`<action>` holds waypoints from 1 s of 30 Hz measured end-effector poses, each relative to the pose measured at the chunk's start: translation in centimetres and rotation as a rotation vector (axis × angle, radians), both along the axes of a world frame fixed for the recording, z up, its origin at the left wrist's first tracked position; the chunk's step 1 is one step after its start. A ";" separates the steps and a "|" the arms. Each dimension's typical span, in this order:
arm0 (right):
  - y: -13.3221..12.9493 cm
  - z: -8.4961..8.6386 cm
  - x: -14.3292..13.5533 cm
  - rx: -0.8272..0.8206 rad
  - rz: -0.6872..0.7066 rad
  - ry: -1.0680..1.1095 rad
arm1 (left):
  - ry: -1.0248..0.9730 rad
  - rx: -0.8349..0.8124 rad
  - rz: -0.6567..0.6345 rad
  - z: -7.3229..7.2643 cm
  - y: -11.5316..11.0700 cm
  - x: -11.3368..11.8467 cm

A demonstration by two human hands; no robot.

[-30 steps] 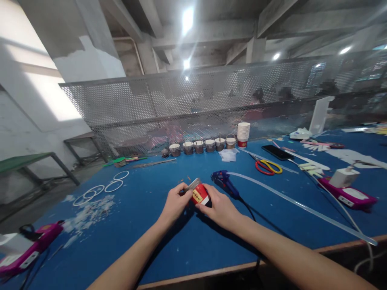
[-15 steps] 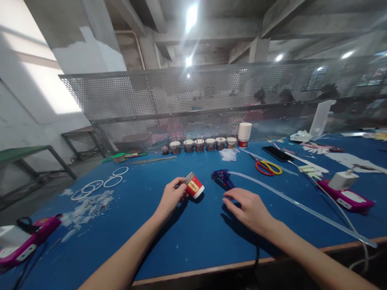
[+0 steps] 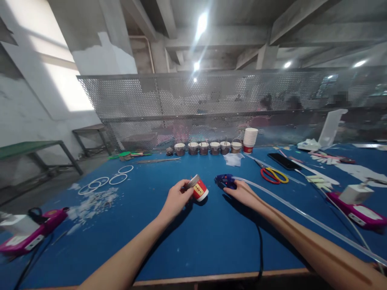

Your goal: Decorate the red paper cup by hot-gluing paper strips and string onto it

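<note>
Red-and-white paper cup [image 3: 200, 191], with a yellow label and a grey-wrapped end, was tilted over the middle of the blue tabletop [image 3: 187, 249] in the head view. The left hand [image 3: 178, 198] pinched it by the grey end, and its white end pointed down and to the right. The right hand [image 3: 243, 194] was curled round the handle of a dark blue glue gun [image 3: 223, 178], just right of the cup; whether the gun was lifted could not be told. A long translucent glue stick [image 3: 290, 204] ran from the gun's back toward the lower right. Scissors with red and yellow handles [image 3: 273, 176] lay to the right of the gun, near a black phone [image 3: 284, 161]. Farther back stood a row of six grey-wrapped small cups [image 3: 204, 150], beside a tall stack of white paper cups [image 3: 250, 137]. Thin white rings [image 3: 118, 179] lay at left, near scattered white scraps [image 3: 93, 205].
</note>
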State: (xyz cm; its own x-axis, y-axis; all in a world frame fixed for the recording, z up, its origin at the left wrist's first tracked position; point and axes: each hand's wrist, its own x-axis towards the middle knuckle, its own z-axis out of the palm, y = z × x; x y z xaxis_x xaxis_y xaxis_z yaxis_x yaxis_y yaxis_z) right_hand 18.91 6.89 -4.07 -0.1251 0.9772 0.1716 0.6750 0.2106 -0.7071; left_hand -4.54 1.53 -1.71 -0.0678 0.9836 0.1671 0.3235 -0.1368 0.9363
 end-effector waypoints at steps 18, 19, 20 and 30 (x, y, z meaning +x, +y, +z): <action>-6.6 0.8 -2.0 0.207 0.248 0.202 | 0.190 0.139 0.083 -0.7 0.0 0.4; -6.7 0.6 -2.2 0.262 0.264 0.182 | 0.195 0.138 0.080 -0.7 0.0 0.5; -6.6 0.3 -2.3 0.315 0.272 0.161 | 0.203 0.142 0.079 -0.8 0.0 0.5; -6.5 -0.5 -2.3 0.459 0.334 0.027 | 0.266 0.200 0.085 -1.0 -0.2 0.8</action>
